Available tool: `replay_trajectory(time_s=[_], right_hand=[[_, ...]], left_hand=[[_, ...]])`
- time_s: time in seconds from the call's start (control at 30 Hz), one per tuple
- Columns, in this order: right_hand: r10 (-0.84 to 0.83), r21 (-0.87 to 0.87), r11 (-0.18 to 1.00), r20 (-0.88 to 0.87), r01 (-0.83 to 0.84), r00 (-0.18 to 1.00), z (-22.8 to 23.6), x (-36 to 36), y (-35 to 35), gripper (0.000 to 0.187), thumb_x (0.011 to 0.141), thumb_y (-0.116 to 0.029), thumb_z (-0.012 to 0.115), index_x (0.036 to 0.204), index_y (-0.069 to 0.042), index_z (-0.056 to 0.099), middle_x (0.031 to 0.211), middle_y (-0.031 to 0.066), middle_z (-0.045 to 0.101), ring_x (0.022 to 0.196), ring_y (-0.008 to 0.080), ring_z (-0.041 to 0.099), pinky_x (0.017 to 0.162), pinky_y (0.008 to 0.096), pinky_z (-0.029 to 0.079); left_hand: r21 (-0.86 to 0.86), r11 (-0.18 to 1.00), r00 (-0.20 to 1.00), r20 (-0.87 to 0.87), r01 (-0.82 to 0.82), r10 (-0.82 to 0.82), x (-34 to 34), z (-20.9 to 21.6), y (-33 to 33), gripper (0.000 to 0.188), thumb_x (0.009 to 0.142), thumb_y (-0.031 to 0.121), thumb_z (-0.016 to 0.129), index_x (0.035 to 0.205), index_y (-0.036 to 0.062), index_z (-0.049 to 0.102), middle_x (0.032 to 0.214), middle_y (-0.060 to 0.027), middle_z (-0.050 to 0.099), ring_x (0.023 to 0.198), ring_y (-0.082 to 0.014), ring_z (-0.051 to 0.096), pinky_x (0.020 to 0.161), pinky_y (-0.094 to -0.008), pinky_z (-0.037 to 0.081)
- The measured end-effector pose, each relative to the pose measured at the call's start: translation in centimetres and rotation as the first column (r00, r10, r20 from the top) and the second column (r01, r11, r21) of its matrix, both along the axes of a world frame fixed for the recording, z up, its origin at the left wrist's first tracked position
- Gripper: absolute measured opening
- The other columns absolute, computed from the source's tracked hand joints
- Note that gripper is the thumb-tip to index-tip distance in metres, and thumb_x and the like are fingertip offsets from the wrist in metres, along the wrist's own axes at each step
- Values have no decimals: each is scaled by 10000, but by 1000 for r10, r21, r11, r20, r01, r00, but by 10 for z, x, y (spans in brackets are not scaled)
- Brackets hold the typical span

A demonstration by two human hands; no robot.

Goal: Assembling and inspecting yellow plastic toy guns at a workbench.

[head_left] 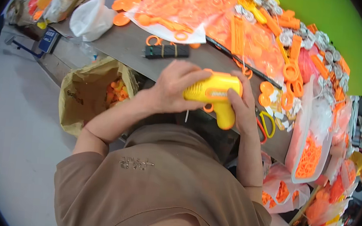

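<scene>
Both hands hold a yellow toy hair dryer (209,87) in front of my body, above the table's near edge. It has a barrel, a handle angled downward and an orange oval inset on its side. My left hand (176,84) is closed on the slotted end of the barrel. My right hand (244,102) wraps the other end, its thumb lying on the side near the handle. Just beyond my left hand lies a black cylindrical tool (167,51) with bands around it. Scissors (267,125) with red and yellow-green handles lie right of my right hand.
A bag of orange parts (173,7) covers the table's far middle. Orange pieces and silvery round parts (286,38) are heaped at the right, beside a clear bin (293,145) of orange rings. An open brown paper sack (71,98) stands below left; a white bag (92,19) sits above it.
</scene>
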State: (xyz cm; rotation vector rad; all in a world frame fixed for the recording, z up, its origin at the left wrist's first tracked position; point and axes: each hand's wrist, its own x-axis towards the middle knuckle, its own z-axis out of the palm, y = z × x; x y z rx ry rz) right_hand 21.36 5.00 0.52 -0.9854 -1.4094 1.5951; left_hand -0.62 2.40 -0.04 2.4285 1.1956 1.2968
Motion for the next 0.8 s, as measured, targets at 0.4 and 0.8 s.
replay_trajectory(time_s=[0.4,0.8], right_hand=[[276,488,714,462,-501,843,-26,-90,-49,554,757,-219,699,1217,-48,442,1054,185,534,895,303,569,782,374,477],[164,526,793,303,-308,939,-16,-54,-19,388,805,0,631,1168,-14,493,934,125,570,694,183,588,622,275,495]], left_hand=[[-862,455,962,270,221,45,-67,6,-83,727,575,186,817,1204,3,503,993,-86,611,928,-167,586,813,-309,463],[-589,147,361,-265,-795,894,-277,-178,-192,523,764,230,706,1184,-20,521,966,-105,635,871,-186,627,765,-317,510]])
